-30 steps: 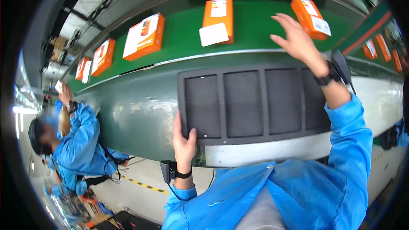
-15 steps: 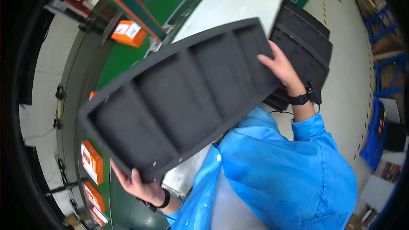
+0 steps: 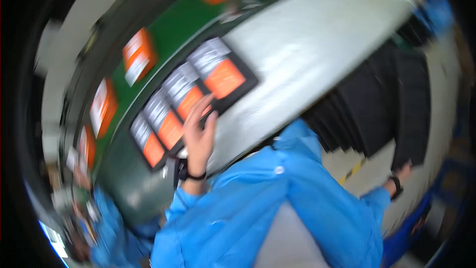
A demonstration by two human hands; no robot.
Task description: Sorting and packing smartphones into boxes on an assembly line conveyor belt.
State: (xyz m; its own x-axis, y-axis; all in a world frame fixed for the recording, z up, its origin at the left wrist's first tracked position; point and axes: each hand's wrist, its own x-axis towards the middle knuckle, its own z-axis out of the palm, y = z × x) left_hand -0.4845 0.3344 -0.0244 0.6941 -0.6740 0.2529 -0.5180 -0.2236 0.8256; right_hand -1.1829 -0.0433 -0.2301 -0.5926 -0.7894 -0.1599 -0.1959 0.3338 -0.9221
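Note:
My left hand point(image 3: 199, 131) hovers by the near edge of a black tray point(image 3: 251, 75), fingers apart and nothing held. Several orange-and-white boxes point(image 3: 186, 97) sit side by side in that tray, on the pale worktop. Off to the far right, my right hand point(image 3: 404, 171) grips the lower end of a long black divided-type tray point(image 3: 412, 104), held beside a pile of similar black trays point(image 3: 367, 99). Motion blur smears its fingers and the tray's inner face.
Beyond the worktop point(image 3: 302, 34) runs a green conveyor belt point(image 3: 171, 25) carrying more orange-and-white boxes point(image 3: 140, 55). A co-worker's blue sleeve point(image 3: 111, 223) and hand point(image 3: 82, 176) are at lower left. Blue crates point(image 3: 409, 228) stand at lower right.
Both hands held a black tray in front of me; now only my right hand grips one, far right. My left hand has let go. The view has turned, revealing the box-filled tray.

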